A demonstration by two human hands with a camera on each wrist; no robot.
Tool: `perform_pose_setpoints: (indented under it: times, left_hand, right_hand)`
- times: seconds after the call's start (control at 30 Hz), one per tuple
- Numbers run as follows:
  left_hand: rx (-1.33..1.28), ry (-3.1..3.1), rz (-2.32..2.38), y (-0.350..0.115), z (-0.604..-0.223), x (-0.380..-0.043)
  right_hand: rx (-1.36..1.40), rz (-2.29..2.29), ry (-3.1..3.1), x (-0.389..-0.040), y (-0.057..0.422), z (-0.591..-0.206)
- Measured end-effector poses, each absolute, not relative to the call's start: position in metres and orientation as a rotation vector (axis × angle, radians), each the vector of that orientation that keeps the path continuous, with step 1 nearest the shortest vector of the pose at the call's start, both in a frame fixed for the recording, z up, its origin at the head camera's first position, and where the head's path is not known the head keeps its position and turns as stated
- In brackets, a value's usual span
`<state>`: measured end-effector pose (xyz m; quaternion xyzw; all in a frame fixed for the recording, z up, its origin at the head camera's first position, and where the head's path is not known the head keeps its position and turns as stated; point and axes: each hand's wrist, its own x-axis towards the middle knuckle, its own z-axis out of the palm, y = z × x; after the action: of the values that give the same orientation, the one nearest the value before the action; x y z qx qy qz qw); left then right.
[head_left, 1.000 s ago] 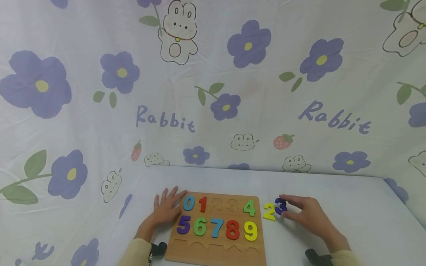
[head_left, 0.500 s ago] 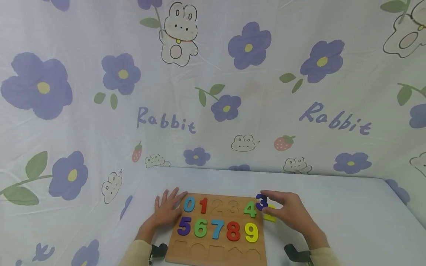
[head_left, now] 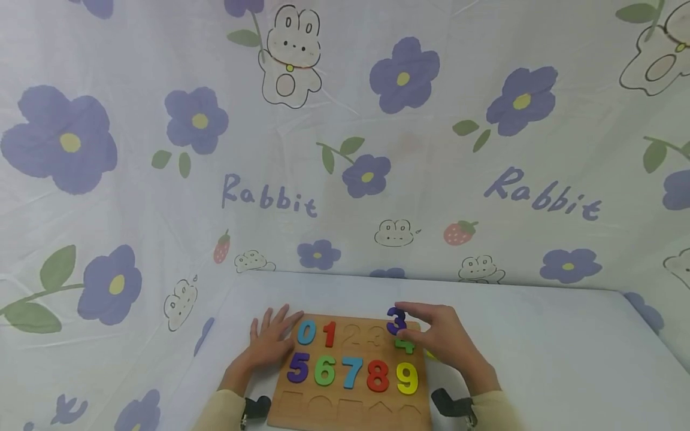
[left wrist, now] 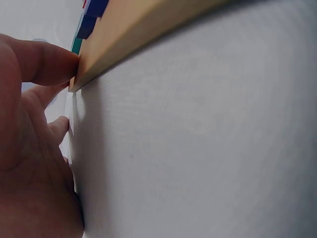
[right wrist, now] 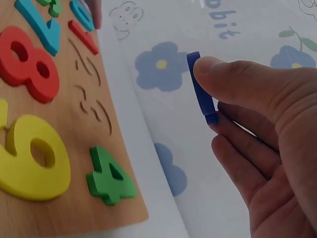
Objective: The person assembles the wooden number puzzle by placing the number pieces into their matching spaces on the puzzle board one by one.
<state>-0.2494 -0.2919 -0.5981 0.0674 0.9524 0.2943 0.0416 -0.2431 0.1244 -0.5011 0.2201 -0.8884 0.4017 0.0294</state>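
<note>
In the head view my right hand (head_left: 444,335) pinches a dark blue number 3 (head_left: 396,321) between thumb and fingers. It hovers over the top right of a wooden number board (head_left: 323,413), overlapping the green 4 (right wrist: 111,178). The right wrist view shows the 3 edge-on, raised off the board. My left hand (head_left: 269,338) lies spread at the board's left side; its thumb (left wrist: 54,64) touches the board's edge. Outlined recesses for 2 (head_left: 351,335) and 3 (head_left: 375,336) show in the top row, beside the red 1 (head_left: 329,334).
A yellow 2 (head_left: 432,355) lies right of the board, mostly hidden by my right hand. Several coloured numbers, such as the red 8 (head_left: 378,376) and yellow 9 (head_left: 406,378), sit in the board's second row. A patterned curtain (head_left: 334,120) hangs behind the white table (head_left: 566,353).
My right hand has carried the blue 3 leftward from beside the yellow 2 to above the board's top right corner, covering most of the 2. My left hand has stayed in place.
</note>
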Motion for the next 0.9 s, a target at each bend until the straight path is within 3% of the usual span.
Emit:
perform_pose_setpoints:
  times: [0.9]
  left_hand:
    - [0.211,2.922,0.911,-0.292,-0.599,-0.25]
  right_hand:
    - [0.674,1.299,-2.846,-0.253,0.086,-0.533]
